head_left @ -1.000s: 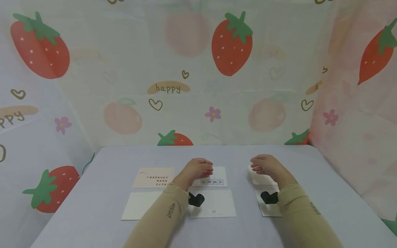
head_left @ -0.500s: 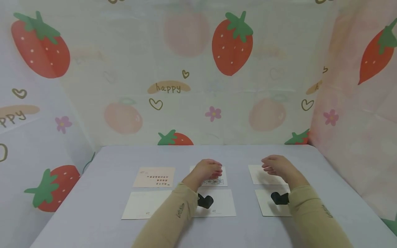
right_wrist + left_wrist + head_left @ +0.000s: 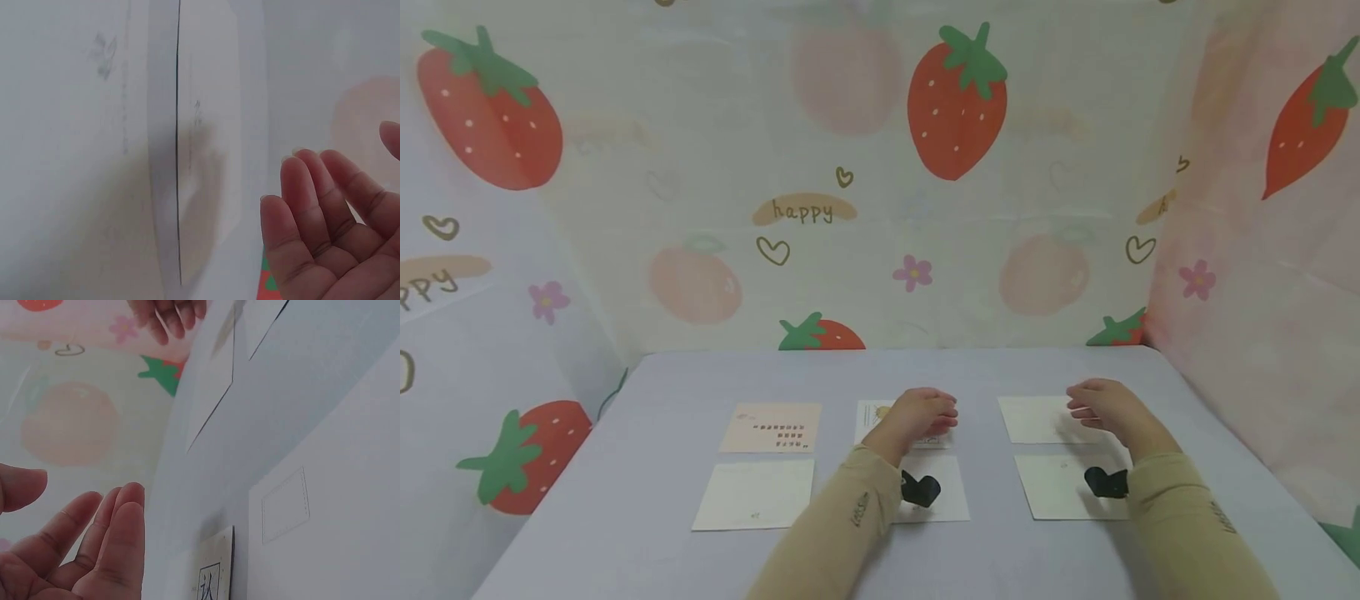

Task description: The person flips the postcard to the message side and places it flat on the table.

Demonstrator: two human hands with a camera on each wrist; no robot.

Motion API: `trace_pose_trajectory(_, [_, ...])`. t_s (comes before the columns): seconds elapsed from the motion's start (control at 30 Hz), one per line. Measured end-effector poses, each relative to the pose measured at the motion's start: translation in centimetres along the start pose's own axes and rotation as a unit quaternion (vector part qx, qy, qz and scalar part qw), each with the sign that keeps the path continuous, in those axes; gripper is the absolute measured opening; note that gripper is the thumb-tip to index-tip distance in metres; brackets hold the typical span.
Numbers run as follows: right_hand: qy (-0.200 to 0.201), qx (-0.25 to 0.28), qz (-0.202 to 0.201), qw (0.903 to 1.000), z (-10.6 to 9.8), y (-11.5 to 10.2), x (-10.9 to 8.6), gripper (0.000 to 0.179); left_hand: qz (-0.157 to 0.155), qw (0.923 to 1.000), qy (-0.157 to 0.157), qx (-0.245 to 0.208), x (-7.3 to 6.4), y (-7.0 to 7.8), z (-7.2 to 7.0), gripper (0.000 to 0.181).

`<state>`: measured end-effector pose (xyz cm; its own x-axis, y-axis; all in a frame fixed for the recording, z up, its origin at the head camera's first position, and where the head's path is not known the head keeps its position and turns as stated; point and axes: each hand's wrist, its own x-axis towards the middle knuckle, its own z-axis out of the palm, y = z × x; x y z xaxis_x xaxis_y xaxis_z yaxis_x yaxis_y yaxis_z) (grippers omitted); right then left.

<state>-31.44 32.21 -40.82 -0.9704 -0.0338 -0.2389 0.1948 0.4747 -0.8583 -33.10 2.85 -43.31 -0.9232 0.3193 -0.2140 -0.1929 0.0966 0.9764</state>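
My left hand [image 3: 917, 421] hovers over the printed card [image 3: 871, 414] in the middle of the back row, holding nothing. In the left wrist view its fingers [image 3: 125, 544] are loosely bent, apart from the card with a boxed character [image 3: 210, 581]. Above the right end of the back-right blank card [image 3: 1033, 419] hangs my right hand [image 3: 1108, 408], also holding nothing. Its relaxed fingers [image 3: 300, 194] show in the right wrist view, and its shadow falls on the card there. Below that hand lies the front-right card [image 3: 1060, 492].
A pinkish card with red print [image 3: 775, 427] lies at the back left, a blank card [image 3: 752, 496] in front of it. Partly under my left wrist is the front-middle card [image 3: 951, 492]. The white table [image 3: 625, 500] meets a strawberry-print curtain [image 3: 880, 208] behind and at the sides.
Both hands have shifted to the right above the cards, uncovering more of the back-right and front-left cards. The cards lie where they were.
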Motion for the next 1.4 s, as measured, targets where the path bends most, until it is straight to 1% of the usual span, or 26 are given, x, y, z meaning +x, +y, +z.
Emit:
trace_pose_trajectory(0.23, [0.010,0.002,0.014,0.9999,-0.6,0.9,-0.3,0.057,0.005,1.0000,-0.004,-0.007,0.5,0.0,1.0,0.028])
trace_pose_trajectory(0.43, [0.020,0.003,0.035,0.9992,-1.0,1.6,-0.4,0.056,-0.006,0.9999,-0.003,-0.016,1.0,0.1,2.0,0.027])
trace_pose_trajectory(0.6, [0.021,0.003,0.037,0.9991,-1.2,1.9,-0.7,0.055,-0.007,0.9999,0.000,-0.015,1.1,0.2,2.8,0.028])
trace_pose_trajectory(0.7, [0.022,0.010,0.041,0.9989,-1.4,2.3,-0.7,0.054,-0.016,0.9997,0.001,-0.020,1.3,0.2,3.3,0.026])
trace_pose_trajectory(0.87, [0.030,0.014,0.068,0.9971,-1.7,2.9,-0.5,0.052,-0.033,0.9993,0.006,-0.017,1.5,0.1,4.0,0.023])
trace_pose_trajectory(1.0, [0.030,0.016,0.080,0.9962,-1.8,3.3,-0.4,0.052,-0.040,0.9990,0.007,-0.021,1.6,-0.2,4.4,0.022])
trace_pose_trajectory(1.07, [0.029,0.015,0.079,0.9963,-1.8,3.5,-0.3,0.053,-0.046,0.9982,0.009,-0.036,1.6,-0.4,4.6,0.021])
trace_pose_trajectory(1.2, [0.029,0.011,0.080,0.9963,-1.7,3.5,-0.2,0.051,-0.058,0.9970,0.010,-0.051,1.7,-0.6,5.1,0.019])
trace_pose_trajectory(1.4, [0.031,0.010,0.079,0.9963,-1.6,3.4,-0.1,0.050,-0.057,0.9971,0.007,-0.051,1.7,-0.9,5.8,0.018])
